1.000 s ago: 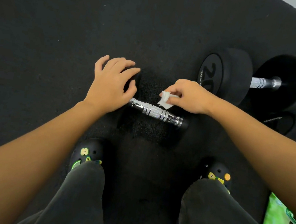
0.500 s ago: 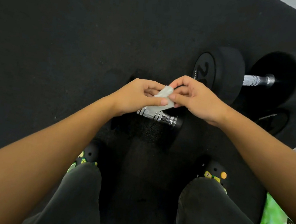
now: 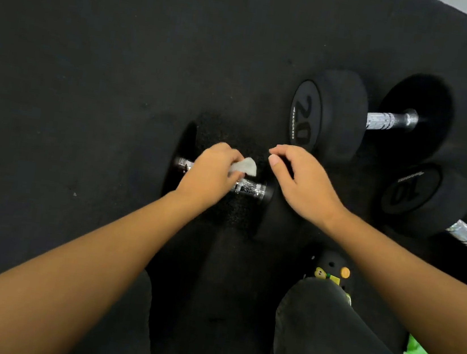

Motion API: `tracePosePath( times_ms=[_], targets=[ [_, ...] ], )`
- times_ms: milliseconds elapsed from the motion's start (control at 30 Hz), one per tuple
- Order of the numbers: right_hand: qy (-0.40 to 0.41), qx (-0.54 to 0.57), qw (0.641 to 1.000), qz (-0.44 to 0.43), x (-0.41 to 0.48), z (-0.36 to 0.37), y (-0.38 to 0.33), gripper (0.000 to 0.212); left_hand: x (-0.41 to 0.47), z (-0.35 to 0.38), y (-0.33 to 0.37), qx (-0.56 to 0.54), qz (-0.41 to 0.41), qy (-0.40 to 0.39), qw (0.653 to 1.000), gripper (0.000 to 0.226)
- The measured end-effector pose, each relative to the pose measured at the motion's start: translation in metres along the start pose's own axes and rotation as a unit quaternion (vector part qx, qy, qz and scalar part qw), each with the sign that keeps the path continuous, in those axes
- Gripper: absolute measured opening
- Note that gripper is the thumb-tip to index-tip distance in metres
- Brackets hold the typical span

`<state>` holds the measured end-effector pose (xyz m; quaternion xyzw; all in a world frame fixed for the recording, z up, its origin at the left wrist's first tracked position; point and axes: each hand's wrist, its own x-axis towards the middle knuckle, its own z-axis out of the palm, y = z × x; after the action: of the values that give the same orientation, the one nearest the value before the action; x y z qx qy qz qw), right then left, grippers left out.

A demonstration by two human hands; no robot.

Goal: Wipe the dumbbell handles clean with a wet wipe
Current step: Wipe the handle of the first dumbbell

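Observation:
A black dumbbell lies on the mat in front of me, its chrome handle (image 3: 250, 188) showing to the right of my left hand. My left hand (image 3: 212, 174) rests over the handle's middle and pinches a small crumpled white wet wipe (image 3: 245, 167) between thumb and fingers. My right hand (image 3: 303, 180) hovers just right of the wipe, over the dumbbell's right head, fingers loosely apart and holding nothing. The left end of the handle (image 3: 182, 164) peeks out beyond my left hand.
A 20-marked dumbbell (image 3: 328, 115) lies at the upper right, a 10-marked dumbbell (image 3: 425, 199) below it. My black-trousered knees and a decorated black clog (image 3: 330, 268) are at the bottom. A green packet (image 3: 417, 351) lies at the lower right. Black rubber mat (image 3: 92, 69) everywhere.
The wipe passed from my right hand to my left hand. My left hand came down onto the handle with it, and my right hand let go and drew slightly right.

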<state>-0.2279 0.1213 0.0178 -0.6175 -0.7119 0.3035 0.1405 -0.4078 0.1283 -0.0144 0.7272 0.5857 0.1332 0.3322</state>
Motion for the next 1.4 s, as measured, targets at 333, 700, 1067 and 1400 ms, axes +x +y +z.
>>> tracePosePath(
  times_ms=[333,700,1067,1400],
  targets=[
    [0.063,-0.090,0.994,-0.023,-0.002,0.018,0.003,0.046,-0.011,0.005,0.000,0.148,0.139,-0.112,0.973,0.041],
    [0.074,-0.083,0.993,-0.025,-0.002,0.019,0.003,0.045,0.000,0.025,0.011,0.194,0.156,-0.116,0.962,0.022],
    [0.094,-0.084,0.992,-0.029,-0.002,0.020,0.005,0.039,-0.008,0.038,0.009,0.224,0.189,-0.091,0.952,0.044],
    [0.090,-0.072,0.993,-0.026,-0.002,0.019,0.007,0.024,-0.009,0.018,-0.026,0.194,0.194,-0.040,0.961,0.034]
  ],
)
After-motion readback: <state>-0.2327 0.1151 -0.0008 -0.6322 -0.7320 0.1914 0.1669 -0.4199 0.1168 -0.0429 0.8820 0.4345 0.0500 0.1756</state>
